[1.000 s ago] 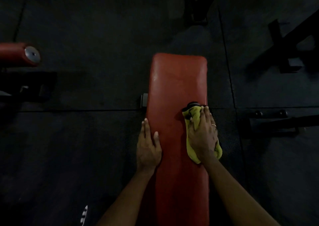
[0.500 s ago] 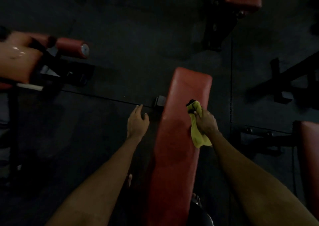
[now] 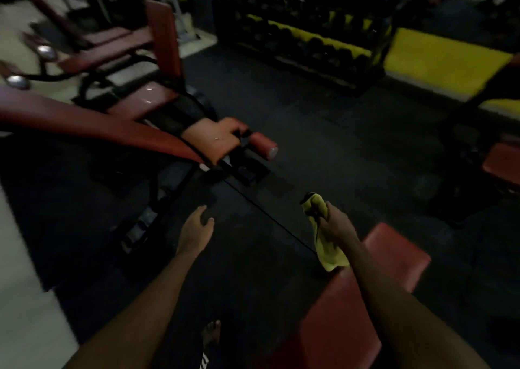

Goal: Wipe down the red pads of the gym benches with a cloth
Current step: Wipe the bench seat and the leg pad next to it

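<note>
Head view: the right hand (image 3: 337, 223) grips a yellow cloth (image 3: 327, 252), with the fingers curled round its upper part. A bunched end sticks up above the knuckles and the rest hangs down below the wrist. The cloth hangs in the air just past the far left corner of the nearest red bench pad (image 3: 394, 256); whether its lower edge touches that corner cannot be told. This pad runs from the bottom of the frame toward the right, and the right forearm crosses over it.

The left hand (image 3: 195, 229) holds nothing. It hovers over the dark floor (image 3: 309, 143) left of the pad, fingers relaxed and slightly apart, the thumb set off to the right. A bare foot (image 3: 211, 333) stands on the floor near the pad's left edge.

Farther left, a second bench has a long slanted red pad (image 3: 70, 121), a paler seat pad (image 3: 213, 140) and a red roller (image 3: 261, 143) at its end. Another red pad (image 3: 503, 166) sits at the right edge of the frame. A dumbbell rack (image 3: 309, 39) stands along the back, blurred.
</note>
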